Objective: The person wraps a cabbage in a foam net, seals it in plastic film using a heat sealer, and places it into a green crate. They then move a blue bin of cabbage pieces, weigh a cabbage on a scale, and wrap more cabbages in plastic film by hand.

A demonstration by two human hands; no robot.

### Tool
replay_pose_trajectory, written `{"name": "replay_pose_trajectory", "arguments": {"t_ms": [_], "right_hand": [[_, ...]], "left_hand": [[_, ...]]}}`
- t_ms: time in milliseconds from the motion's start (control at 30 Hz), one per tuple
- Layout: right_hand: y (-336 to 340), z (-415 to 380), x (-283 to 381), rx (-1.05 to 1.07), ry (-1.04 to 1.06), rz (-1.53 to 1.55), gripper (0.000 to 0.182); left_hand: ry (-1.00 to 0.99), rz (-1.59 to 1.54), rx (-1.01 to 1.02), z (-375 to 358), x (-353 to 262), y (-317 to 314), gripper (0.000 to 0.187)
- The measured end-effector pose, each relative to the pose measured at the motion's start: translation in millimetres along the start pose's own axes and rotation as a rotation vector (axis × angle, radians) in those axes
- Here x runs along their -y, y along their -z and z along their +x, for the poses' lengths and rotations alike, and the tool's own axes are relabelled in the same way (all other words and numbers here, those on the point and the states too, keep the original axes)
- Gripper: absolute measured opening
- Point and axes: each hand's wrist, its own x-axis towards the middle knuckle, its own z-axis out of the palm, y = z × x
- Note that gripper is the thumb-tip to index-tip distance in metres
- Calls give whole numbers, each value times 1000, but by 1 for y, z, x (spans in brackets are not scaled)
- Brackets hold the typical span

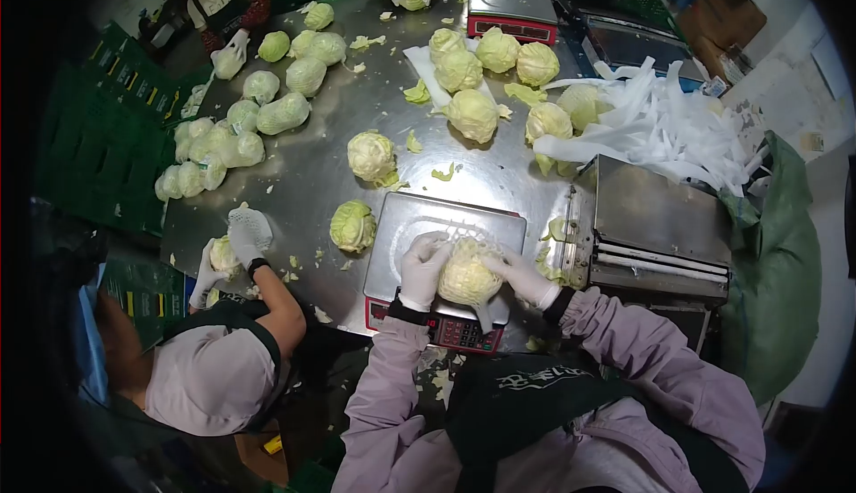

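A cabbage (pixel 470 275) in a white foam net is held between my two gloved hands, just above the near part of a digital scale (pixel 392 225). The net's loose end hangs down toward the scale's red keypad. My left hand (pixel 423 270) grips the cabbage's left side, its fingers curled at the net's upper edge. From the right, my right hand (pixel 528 279) has its fingers on the net near the top. Left of the scale rests a bare cabbage (pixel 353 226), and another cabbage (pixel 371 155) sits beyond it.
White foam nets (pixel 660 123) are heaped at the right, behind a metal sealing machine (pixel 655 221). Netted cabbages (pixel 283 114) lie at the far left. A second scale (pixel 512 3) stands at the back. A co-worker's hands (pixel 218 261) hold a cabbage at the left edge.
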Motion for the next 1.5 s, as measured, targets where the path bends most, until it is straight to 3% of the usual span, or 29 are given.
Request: {"name": "replay_pose_trajectory", "arguments": {"t_ms": [67, 167, 200, 233, 267, 333, 367, 400, 433, 467, 500, 533, 600, 667, 733, 767, 833, 867, 1000, 1067, 1133, 1267, 1367, 1400, 1500], "right_hand": [[-4, -3, 39, 11, -197, -546, 65], [40, 23, 76, -39, 67, -605, 69], [62, 42, 97, -203, 289, -1110, 58], [102, 70, 98, -350, 382, -1000, 50], [94, 74, 132, -397, 421, -1177, 44], [132, 108, 148, -627, 348, -1708, 43], [143, 117, 148, -665, 295, -1841, 41], [152, 124, 149, -709, 239, -1976, 40], [165, 134, 151, -712, 246, -1973, 40], [178, 143, 151, -615, -55, -2077, 40], [186, 147, 150, -505, -370, -2151, 41], [181, 143, 149, -510, -379, -2150, 41], [153, 126, 154, -561, -134, -2014, 31], [115, 102, 178, -324, 687, -1748, 24], [75, 70, 206, -430, 558, -1212, 28], [69, 54, 219, -441, 605, -947, 36], [20, 13, 247, -401, 688, -402, 44], [24, -2, 243, -319, 700, -314, 47], [65, -31, 208, 73, 605, -63, 60], [65, -29, 177, 120, 346, 368, 52], [34, -40, 158, 13, 158, 569, 47], [33, -54, 104, 91, -27, 703, 35], [14, -70, 87, 119, -134, 763, 29], [12, -75, 81, 123, -138, 759, 29], [-17, -89, 75, 39, -169, 479, 20]], "left_hand": [[-23, 52, -21, 3, 3, 10, 31], [-142, 165, -157, 4, -19, 21, 50], [-208, 228, -269, 9, -25, 37, 51], [-255, 391, -377, 15, -32, 56, 56], [-298, 555, -480, 22, -38, 76, 62], [-295, 916, -677, 39, -45, 113, 74], [-261, 1040, -746, 49, -42, 131, 86], [-266, 1044, -752, 56, -40, 140, 86], [-93, 1022, -769, 63, -39, 145, 91], [81, 994, -778, 71, -34, 152, 96], [84, 888, -695, 80, -12, 174, 104], [86, 887, -686, 85, -6, 181, 104], [178, 522, -531, 87, 4, 187, 97], [187, 56, -481, 81, -4, 194, 68], [-14, 103, -567, 71, 4, 192, 63], [-14, 103, -574, 59, -4, 183, 63], [-173, 118, -424, 21, -45, 138, 65], [-170, -51, -359, 2, -55, 114, 71], [-180, 437, -338, -43, -41, 75, 86], [-123, 747, -406, -53, -33, 54, 86], [20, 696, -454, -57, -33, 43, 85], [-27, 658, -553, -65, -14, 46, 84], [-309, 898, -674, -77, -22, 20, 83], [-448, 865, -636, -85, -31, 4, 75], [-437, 531, -222, -109, -45, -56, 64]]}}
